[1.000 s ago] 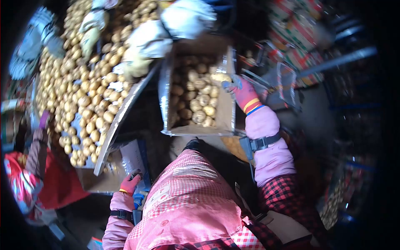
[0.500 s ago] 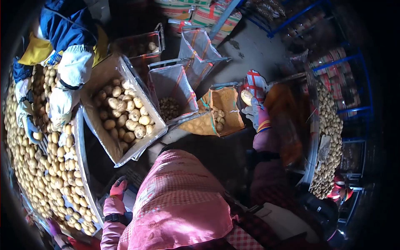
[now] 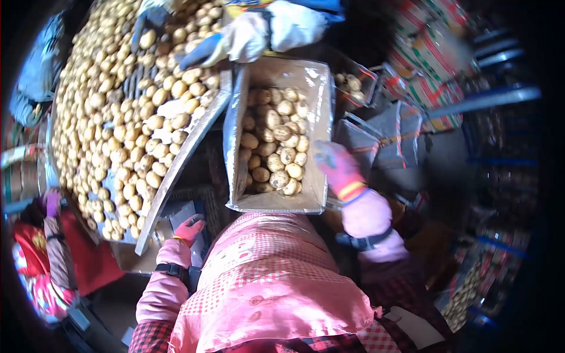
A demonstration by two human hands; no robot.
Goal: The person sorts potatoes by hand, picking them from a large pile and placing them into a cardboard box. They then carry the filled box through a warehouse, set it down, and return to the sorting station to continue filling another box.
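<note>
My right hand (image 3: 340, 169), in a pink and grey glove, reaches over the right wall of a lined carton (image 3: 234, 167). Its blurred fingers stretch toward several potatoes (image 3: 273, 138) inside; I see no potato in it. My left hand (image 3: 189, 229), also gloved in pink, is low beside a pale box (image 3: 183, 213) below the sorting table's edge. Its fingers are curled, and whatever they may hold is hidden. The carton stands right in front of my pink checked apron (image 3: 259, 282).
A sorting table (image 3: 185, 156) heaped with potatoes lies at left, its raised edge toward me. A co-worker's gloved hand (image 3: 203, 50) reaches over it; another person in red (image 3: 88, 253) stands lower left. Lined bags (image 3: 391, 132) and printed cartons (image 3: 432, 97) are at right.
My view has turned left, bringing the carton in front of me. My right hand has moved from near a potato by the orange bag to the carton's right wall.
</note>
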